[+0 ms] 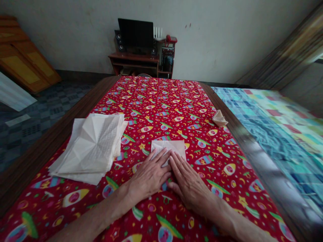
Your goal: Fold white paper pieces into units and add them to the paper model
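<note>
A small folded piece of white paper (pixel 168 147) lies on the red patterned tablecloth (pixel 176 111) in front of me. My left hand (pixel 148 174) lies flat with its fingers stretched out, the fingertips pressing on the paper's near left part. My right hand (pixel 188 179) lies flat beside it, fingers together and extended onto the paper's near right part. The near edge of the paper is hidden under both hands. Neither hand grips anything.
A stack of creased white sheets (pixel 92 146) lies to the left. A small folded paper shape (pixel 219 118) sits near the table's right edge. A bed with a blue checked cover (pixel 277 131) is on the right, and a desk with a monitor (pixel 136 33) stands at the far wall.
</note>
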Tool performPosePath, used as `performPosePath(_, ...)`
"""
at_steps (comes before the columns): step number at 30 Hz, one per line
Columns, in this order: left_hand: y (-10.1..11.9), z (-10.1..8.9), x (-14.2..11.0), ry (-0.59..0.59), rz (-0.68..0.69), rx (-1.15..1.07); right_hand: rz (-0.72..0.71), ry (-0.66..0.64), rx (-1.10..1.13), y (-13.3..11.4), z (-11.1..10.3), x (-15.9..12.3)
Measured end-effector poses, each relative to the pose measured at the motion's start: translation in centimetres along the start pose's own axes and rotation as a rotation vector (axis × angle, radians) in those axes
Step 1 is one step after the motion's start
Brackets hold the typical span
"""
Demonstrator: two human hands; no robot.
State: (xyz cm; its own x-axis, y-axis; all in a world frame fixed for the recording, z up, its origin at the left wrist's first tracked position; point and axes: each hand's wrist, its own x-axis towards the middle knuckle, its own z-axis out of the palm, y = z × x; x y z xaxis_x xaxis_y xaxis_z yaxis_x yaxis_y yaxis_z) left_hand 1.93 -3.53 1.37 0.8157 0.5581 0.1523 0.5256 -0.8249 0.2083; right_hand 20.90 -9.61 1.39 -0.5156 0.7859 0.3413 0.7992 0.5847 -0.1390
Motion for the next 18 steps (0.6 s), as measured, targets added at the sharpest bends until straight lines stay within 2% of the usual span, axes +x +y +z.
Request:
performPosePath(6, -0.3, -0.3, -0.4, 0.013, 0.03, 0.051, -0.025, -0.128, -0.043, 1.9, 0.2, -1.8)
performPosePath(11, -1.3, -0.8, -2.3, 0.002, 0.021, 0.096, -0.026, -0.194, -0.067, 3.0, -0.5, -3.1)
performPosePath(15, -1.9, -1.4, -4.1, -0.003, 0.017, 0.112, -0.042, -0.145, -0.133, 2.8, -0.9, -3.3)
performPosePath(18, -1.6, -1.8, -4.3, 0.031, 0.012, 0.087, -0.03, -0.047, -0.183, 2.0, -1.1, -2.3)
